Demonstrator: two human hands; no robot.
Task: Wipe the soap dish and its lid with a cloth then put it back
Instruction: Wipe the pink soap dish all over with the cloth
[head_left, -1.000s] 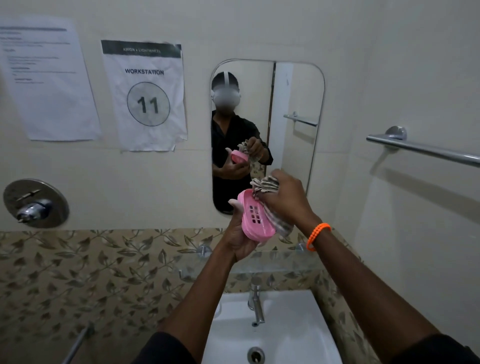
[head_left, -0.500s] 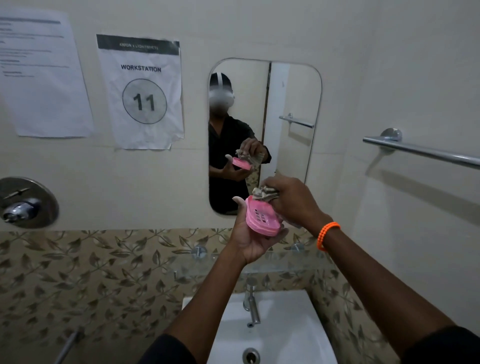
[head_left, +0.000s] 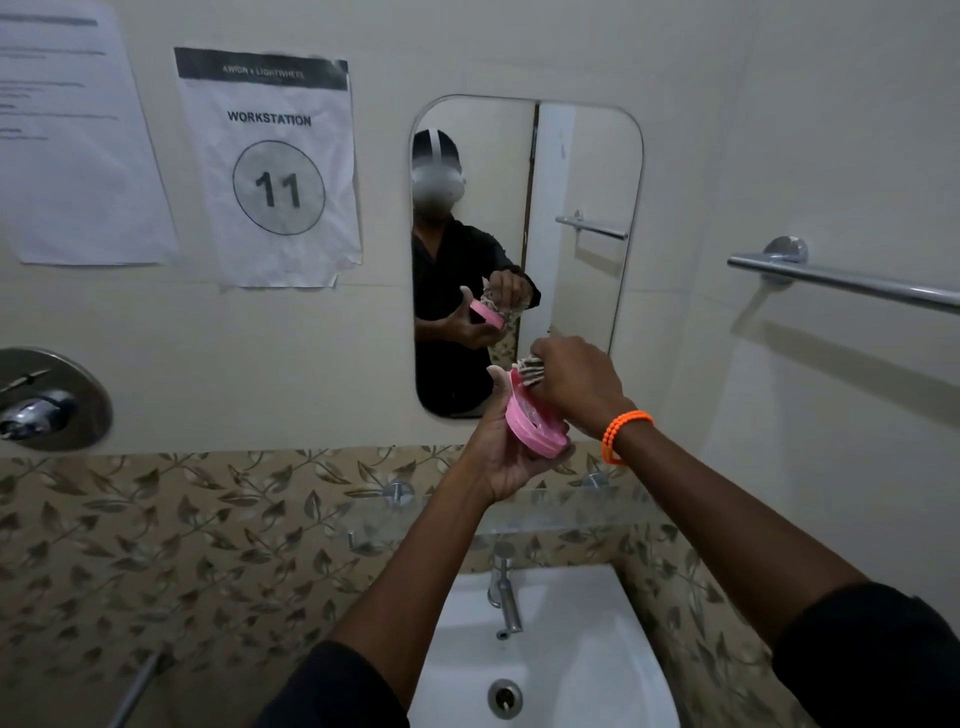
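Cupping pink soap dish in left hand, right hand gripping cloth

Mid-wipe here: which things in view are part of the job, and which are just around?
In the job: pink soap dish, cloth, left hand, right hand, glass shelf.
Just around: mirror, sink, tap, towel bar, workstation sign.

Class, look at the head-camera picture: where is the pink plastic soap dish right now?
The pink plastic soap dish sits centre-frame in the left hand, below the mirror and above the white basin, with the right hand pressing a patterned cloth into it.
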